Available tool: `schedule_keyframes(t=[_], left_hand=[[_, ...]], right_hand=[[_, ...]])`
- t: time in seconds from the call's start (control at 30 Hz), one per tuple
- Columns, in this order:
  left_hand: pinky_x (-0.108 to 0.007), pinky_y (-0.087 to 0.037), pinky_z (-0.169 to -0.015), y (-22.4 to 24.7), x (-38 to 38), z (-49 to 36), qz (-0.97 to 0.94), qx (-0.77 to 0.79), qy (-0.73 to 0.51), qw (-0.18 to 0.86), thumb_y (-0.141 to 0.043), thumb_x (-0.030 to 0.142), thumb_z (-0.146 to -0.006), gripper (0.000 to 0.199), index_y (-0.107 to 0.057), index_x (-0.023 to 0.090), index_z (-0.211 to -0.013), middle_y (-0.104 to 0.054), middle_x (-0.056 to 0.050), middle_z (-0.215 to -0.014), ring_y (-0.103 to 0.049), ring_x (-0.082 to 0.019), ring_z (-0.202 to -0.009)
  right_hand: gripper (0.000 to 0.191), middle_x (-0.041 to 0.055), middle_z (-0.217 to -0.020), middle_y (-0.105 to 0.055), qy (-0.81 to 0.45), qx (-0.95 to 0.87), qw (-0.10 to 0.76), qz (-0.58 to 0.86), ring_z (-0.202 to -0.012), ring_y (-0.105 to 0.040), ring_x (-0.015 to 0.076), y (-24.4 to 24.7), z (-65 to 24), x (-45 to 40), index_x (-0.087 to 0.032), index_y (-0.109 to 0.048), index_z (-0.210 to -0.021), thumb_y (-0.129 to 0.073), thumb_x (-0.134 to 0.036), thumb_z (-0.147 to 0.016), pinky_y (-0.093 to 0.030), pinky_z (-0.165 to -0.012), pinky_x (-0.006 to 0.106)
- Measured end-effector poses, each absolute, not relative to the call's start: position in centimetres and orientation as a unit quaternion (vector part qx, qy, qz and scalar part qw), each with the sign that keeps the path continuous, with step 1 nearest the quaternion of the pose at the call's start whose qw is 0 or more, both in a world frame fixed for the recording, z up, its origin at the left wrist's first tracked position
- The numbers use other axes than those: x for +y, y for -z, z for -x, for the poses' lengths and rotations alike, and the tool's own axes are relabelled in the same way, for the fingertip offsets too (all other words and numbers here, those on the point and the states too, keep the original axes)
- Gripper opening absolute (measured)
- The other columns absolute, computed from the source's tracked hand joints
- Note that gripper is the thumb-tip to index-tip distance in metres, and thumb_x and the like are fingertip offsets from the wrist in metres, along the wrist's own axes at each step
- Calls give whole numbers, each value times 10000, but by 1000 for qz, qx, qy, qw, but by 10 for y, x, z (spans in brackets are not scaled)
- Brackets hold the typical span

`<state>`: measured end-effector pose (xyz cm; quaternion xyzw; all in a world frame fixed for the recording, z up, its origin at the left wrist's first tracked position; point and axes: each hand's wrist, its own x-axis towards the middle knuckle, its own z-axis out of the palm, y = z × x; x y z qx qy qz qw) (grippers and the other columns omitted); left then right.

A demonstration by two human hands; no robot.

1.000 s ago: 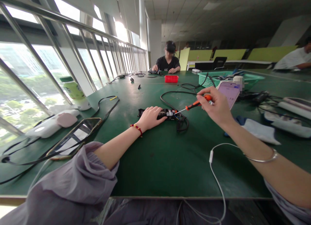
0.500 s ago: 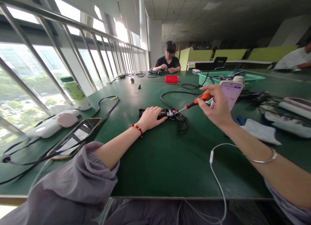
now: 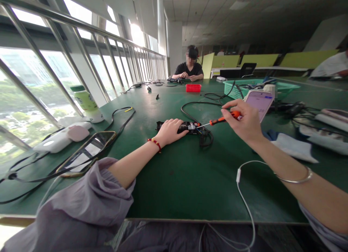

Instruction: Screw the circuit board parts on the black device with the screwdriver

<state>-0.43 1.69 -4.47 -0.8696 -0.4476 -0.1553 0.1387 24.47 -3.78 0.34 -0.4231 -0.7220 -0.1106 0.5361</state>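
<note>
My left hand [image 3: 171, 131] is wrapped over a black cylindrical device [image 3: 184, 127] lying on the green table, pressing it against the surface. Wires and small orange and silver parts show at the device's right end, where a black cable [image 3: 208, 137] curls beside it. In my right hand [image 3: 241, 118] is a screwdriver [image 3: 224, 119] with an orange and black handle, its thin shaft slanting down to the left. The screwdriver's tip reaches the wired end of the device; whether it sits in a screw is too small to tell.
Behind my right hand stands a lit phone [image 3: 259, 103], with a green basket [image 3: 231, 90] of cables beyond. A red box [image 3: 193, 88] lies farther back, before a seated person. On the left are a phone [image 3: 88, 154], a bottle [image 3: 88, 105] and straps; a white earphone cord [image 3: 246, 205] hangs over the front edge.
The screwdriver in my right hand has tilted flatter, its handle lower and slightly right. My left hand keeps its hold on the device. The whole view has shifted slightly.
</note>
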Motion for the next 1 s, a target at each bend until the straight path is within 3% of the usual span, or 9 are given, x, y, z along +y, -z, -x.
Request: schedule_keyframes(t=[0.13,0.3,0.47,0.63,0.77,0.93,1.0], left_hand=[[-368,-440,-816,44,16,4,869,-451,151,135,-411,523,-903,449,-577,152,-1094,-638,-97,-1038,-587,-256,-936],[-370,-432,-843,45,16,3,867,-451,152,144,-415,516,-904,449,-570,148,-1109,-627,-102,-1055,-573,-256,-964],[-365,-429,-850,45,15,4,866,-455,151,145,-409,517,-907,455,-563,150,-1128,-623,-101,-1069,-568,-254,-977],[-367,-432,-845,46,16,3,866,-452,149,152,-398,526,-908,463,-566,149,-1118,-628,-97,-1053,-570,-254,-961],[-369,-434,-837,46,16,3,867,-448,154,153,-390,529,-908,463,-565,154,-1114,-625,-99,-1046,-571,-252,-951],[-366,-431,-843,45,16,5,866,-454,155,143,-405,527,-901,446,-567,167,-1108,-623,-99,-1050,-569,-249,-954],[-373,-425,-864,45,15,6,866,-454,159,138,-413,517,-901,439,-568,162,-1109,-620,-102,-1051,-566,-251,-962]], right_hand=[[190,32,-787,-614,133,-723,561,380,-735,-590,202,-1,-244,-37,-231,-565,-946,-590,-262,-760,-456,-745,379],[85,0,-640,-567,130,-716,543,420,-607,-547,176,1,-244,-37,-237,-573,-783,-581,-321,-788,-450,-688,367],[231,35,-814,-607,143,-712,571,382,-760,-593,203,2,-243,-35,-236,-548,-984,-590,-267,-759,-461,-752,387],[126,-14,-652,-540,116,-696,560,435,-588,-520,156,3,-242,-35,-237,-547,-844,-596,-336,-783,-445,-655,347],[241,25,-801,-578,113,-693,588,401,-751,-576,191,3,-242,-34,-238,-533,-1003,-592,-302,-778,-468,-727,364],[138,-3,-664,-563,93,-680,566,456,-595,-547,175,3,-243,-33,-233,-557,-847,-604,-344,-778,-449,-670,370],[165,8,-718,-587,95,-676,577,448,-650,-571,184,4,-243,-32,-233,-551,-893,-604,-336,-776,-454,-695,371]])
